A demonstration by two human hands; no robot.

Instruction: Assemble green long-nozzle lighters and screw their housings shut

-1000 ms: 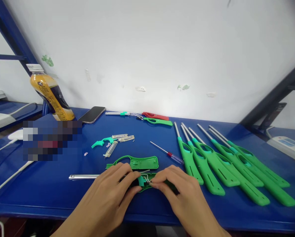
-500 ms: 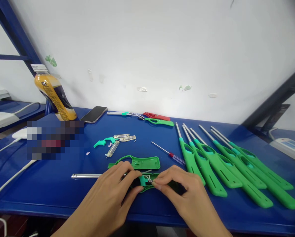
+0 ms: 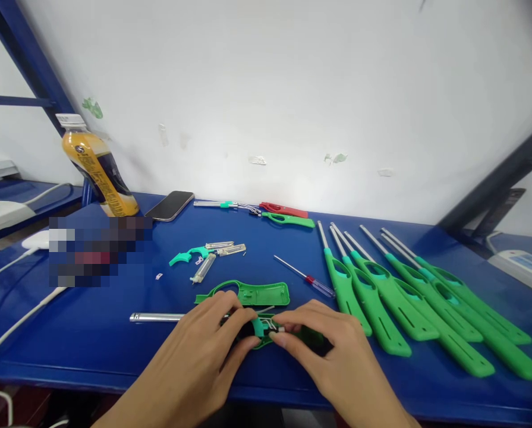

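Observation:
Both of my hands work over an opened green gas lighter (image 3: 269,343) near the table's front edge. My left hand (image 3: 205,336) is closed, thumb and fingers pinching the teal trigger (image 3: 258,327) in the lighter. Past my left knuckles sticks out the lighter's silver tube (image 3: 155,317). My right hand (image 3: 332,342) pinches a small black part with a pale tip (image 3: 281,329), beside bent white wires. Just behind them lies the other green shell half (image 3: 266,293), its inner side up. My fingers hide much of the lower half.
Several green lighters (image 3: 397,303) lie at right, with a screwdriver (image 3: 305,276) beside them. Clear fuel tanks (image 3: 203,268) and teal triggers (image 3: 180,259) lie behind. A phone (image 3: 171,205), a bottle (image 3: 98,169) and red and green shell halves (image 3: 287,215) sit near the wall.
My right fingertips have shifted slightly, and the small black part with its pale tip now shows between them. My left hand keeps its grip on the trigger.

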